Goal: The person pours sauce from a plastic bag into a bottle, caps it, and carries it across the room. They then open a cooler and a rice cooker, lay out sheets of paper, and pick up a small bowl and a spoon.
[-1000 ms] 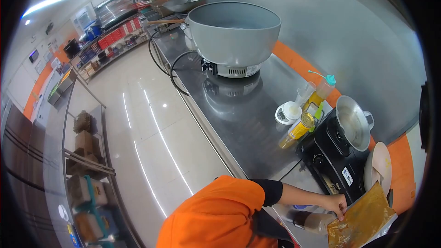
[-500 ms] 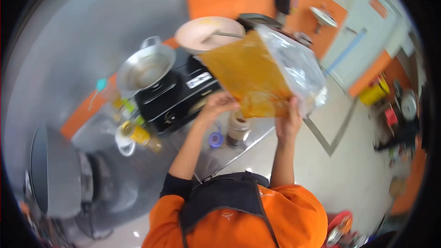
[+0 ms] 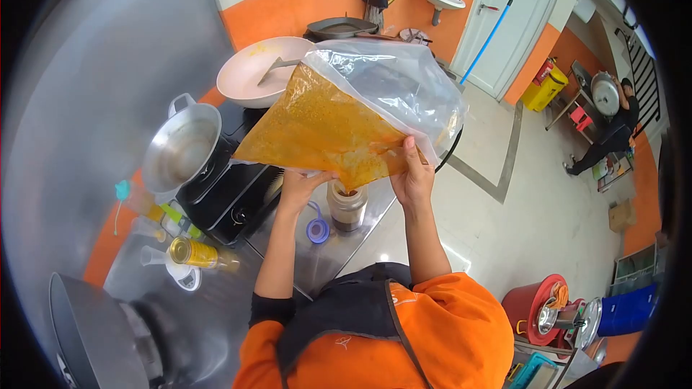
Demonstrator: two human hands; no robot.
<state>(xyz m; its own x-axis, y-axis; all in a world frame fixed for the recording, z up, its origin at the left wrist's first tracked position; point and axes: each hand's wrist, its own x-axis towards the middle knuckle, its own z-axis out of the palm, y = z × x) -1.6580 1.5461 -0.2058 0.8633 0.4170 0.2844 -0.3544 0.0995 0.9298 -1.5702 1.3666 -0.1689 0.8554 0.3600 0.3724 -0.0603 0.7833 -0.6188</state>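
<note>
A large clear plastic bag (image 3: pixel 324 122) with orange-brown liquid in its lower part is held up in both hands. My left hand (image 3: pixel 305 186) grips its bottom edge, fingers partly hidden behind it. My right hand (image 3: pixel 414 176) pinches the bag's right side, thumb in front. One corner of the bag points down at the mouth of a clear jar (image 3: pixel 347 209), which has dark contents at its bottom. Beside the jar lies a purple-blue lid (image 3: pixel 318 230) on the steel table (image 3: pixel 367 234).
A black stove (image 3: pixel 229 209) carries a metal pot (image 3: pixel 184 145) and a pink pan (image 3: pixel 249 65) with a spatula. Bottles, including a yellow-labelled one (image 3: pixel 202 253), stand at left near a grey wok (image 3: pixel 94 331). Far right, a person (image 3: pixel 621 126) holds a round metal lid.
The view has shifted, and the bag has tilted so that its corner now points down over the jar. Both hands still hold the bag.
</note>
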